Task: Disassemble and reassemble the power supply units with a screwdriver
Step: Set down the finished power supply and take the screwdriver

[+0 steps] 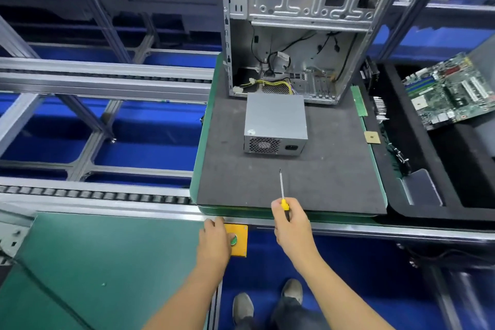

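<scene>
Right hand (290, 218) grips a yellow-handled screwdriver (283, 194), its thin steel shaft pointing toward the boxy grey metal power supply (276, 118) on dark foam before an open computer case (300, 27). Left hand (215, 240) rests on a yellow button box (239, 236), covering part of its green button.

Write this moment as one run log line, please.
left hand: on green button | right hand: holds screwdriver | PSU: on mat, outside case
</scene>
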`<act>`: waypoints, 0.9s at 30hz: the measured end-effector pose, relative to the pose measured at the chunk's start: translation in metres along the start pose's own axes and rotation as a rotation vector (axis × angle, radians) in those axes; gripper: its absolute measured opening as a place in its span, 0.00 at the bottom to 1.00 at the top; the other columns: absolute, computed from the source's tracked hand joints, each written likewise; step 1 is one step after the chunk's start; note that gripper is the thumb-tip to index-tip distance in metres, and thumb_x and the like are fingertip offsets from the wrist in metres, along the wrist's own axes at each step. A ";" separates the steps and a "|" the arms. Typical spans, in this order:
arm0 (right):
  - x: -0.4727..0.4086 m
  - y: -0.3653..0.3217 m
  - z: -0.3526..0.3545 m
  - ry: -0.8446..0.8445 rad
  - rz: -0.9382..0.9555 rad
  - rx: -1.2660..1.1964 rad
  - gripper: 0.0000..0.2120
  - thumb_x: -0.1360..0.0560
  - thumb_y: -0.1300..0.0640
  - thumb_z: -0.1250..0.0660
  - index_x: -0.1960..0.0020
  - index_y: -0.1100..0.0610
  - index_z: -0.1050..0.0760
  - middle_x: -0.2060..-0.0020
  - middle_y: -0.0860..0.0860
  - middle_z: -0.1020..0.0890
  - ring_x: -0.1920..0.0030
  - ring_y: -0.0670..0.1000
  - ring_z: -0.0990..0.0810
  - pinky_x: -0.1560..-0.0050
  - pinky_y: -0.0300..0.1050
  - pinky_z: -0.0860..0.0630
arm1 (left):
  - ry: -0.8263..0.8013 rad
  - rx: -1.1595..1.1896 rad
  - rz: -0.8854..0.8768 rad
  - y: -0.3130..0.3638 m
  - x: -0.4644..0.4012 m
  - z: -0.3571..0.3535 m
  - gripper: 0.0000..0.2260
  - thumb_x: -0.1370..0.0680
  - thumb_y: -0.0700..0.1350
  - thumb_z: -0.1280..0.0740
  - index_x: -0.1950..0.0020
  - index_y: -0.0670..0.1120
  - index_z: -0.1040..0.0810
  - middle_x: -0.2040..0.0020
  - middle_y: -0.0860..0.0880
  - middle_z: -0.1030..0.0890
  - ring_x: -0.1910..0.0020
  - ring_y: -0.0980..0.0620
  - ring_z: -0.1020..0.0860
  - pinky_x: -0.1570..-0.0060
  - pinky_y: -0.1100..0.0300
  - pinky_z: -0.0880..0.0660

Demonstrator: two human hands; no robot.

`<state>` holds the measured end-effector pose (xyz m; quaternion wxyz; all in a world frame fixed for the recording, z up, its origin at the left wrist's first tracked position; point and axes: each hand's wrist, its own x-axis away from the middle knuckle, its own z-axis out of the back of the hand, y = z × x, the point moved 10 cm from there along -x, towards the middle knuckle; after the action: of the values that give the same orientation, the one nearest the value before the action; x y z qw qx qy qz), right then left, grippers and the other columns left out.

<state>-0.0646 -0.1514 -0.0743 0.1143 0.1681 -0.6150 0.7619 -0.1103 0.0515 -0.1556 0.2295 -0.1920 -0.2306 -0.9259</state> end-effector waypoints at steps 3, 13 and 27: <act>0.002 -0.005 0.010 0.014 0.019 -0.005 0.08 0.21 0.44 0.38 0.56 0.45 0.27 0.69 0.46 0.31 0.67 0.49 0.35 0.67 0.45 0.34 | -0.001 -0.083 0.011 0.007 0.006 0.004 0.18 0.17 0.52 0.37 0.32 0.48 0.36 0.35 0.45 0.32 0.38 0.44 0.29 0.45 0.50 0.25; 0.000 -0.022 0.050 0.056 -0.018 -0.128 0.09 0.19 0.45 0.40 0.51 0.48 0.24 0.70 0.47 0.26 0.71 0.48 0.32 0.70 0.44 0.31 | 0.312 0.422 -0.269 0.073 0.043 0.084 0.05 0.20 0.53 0.34 0.53 0.55 0.25 0.59 0.56 0.22 0.58 0.57 0.23 0.57 0.57 0.24; -0.026 -0.051 0.122 0.023 -0.014 -0.203 0.09 0.16 0.53 0.42 0.42 0.49 0.23 0.64 0.51 0.23 0.72 0.46 0.28 0.73 0.41 0.29 | 0.064 0.660 -0.334 0.207 0.031 0.078 0.05 0.19 0.49 0.34 0.53 0.52 0.21 0.58 0.52 0.19 0.61 0.58 0.24 0.62 0.71 0.29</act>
<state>-0.0070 -0.2584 -0.0164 0.1429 0.1511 -0.6866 0.6967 -0.0100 -0.0819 -0.0068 0.1317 -0.0384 -0.5376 -0.8320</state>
